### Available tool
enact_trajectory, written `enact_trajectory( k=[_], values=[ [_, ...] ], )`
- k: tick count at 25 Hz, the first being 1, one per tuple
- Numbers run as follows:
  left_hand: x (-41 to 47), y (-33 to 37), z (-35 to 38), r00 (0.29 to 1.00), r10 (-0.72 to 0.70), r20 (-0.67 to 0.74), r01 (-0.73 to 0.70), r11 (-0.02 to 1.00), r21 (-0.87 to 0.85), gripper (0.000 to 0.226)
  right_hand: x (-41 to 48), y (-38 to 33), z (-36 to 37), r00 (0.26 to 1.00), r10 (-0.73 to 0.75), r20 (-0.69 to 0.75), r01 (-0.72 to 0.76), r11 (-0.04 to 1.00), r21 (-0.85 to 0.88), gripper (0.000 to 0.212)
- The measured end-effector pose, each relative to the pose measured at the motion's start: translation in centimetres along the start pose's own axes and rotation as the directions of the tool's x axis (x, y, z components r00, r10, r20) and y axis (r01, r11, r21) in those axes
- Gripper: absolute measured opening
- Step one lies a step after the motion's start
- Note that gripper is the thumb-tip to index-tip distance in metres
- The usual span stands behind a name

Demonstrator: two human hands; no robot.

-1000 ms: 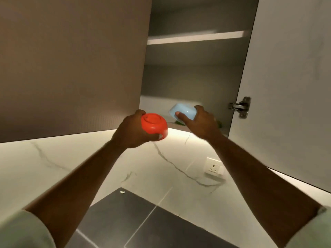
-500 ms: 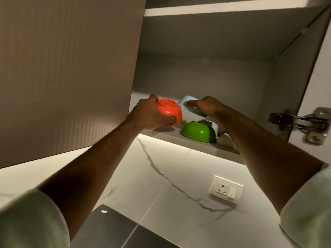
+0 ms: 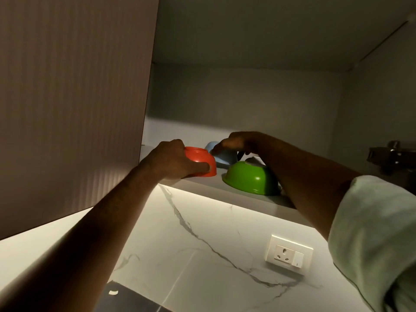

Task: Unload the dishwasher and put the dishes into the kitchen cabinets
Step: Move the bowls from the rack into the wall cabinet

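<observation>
An upside-down orange bowl point(image 3: 201, 160) sits at the front left of the cabinet's bottom shelf point(image 3: 245, 195), and my left hand point(image 3: 173, 161) grips it, thumb along its rim. Behind it stands an upside-down light blue bowl point(image 3: 222, 157); my right hand point(image 3: 242, 143) holds that one from above, fingers curled over its base. A green bowl point(image 3: 251, 179), also upside down, rests on the shelf just right of both, under my right forearm. Something small and pale shows behind the green bowl, mostly hidden.
The shut cabinet door point(image 3: 74, 104) fills the left. A metal hinge point(image 3: 391, 157) juts out at the right edge. The shelf above point(image 3: 258, 34) roofs the compartment. Below is a marble backsplash with a wall socket point(image 3: 289, 255).
Both hands carried the orange and blue bowls up into the cabinet and lowered them onto the bottom shelf. The view moved closer to the cabinet.
</observation>
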State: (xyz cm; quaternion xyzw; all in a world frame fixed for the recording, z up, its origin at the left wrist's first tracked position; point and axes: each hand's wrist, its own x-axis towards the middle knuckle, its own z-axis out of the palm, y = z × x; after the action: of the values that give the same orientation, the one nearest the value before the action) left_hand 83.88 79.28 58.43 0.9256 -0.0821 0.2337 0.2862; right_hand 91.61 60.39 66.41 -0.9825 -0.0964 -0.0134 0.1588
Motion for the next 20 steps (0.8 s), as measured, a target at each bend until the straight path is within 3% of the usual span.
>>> enact_trajectory(
  k=[11, 16, 20],
  values=[
    [0.6, -1.3, 0.7, 0.999, -0.010, 0.040, 0.012, 0.999, -0.046, 0.088, 0.1, -0.7, 0.7, 0.992, 0.036, 0.118, -0.023, 0.993, -0.116, 0.044],
    [0.1, -0.8, 0.3, 0.999, -0.002, 0.046, 0.003, 1.000, -0.027, 0.093, -2.2, -1.3, -0.3, 0.994, -0.057, -0.088, 0.045, 0.990, -0.133, 0.073],
    [-1.3, 0.0, -0.1, 0.989, 0.026, -0.142, -0.039, 0.995, -0.089, 0.086, -3.8, -2.1, -0.6, 0.972, -0.117, -0.206, 0.068, 0.971, -0.230, 0.085]
  ],
)
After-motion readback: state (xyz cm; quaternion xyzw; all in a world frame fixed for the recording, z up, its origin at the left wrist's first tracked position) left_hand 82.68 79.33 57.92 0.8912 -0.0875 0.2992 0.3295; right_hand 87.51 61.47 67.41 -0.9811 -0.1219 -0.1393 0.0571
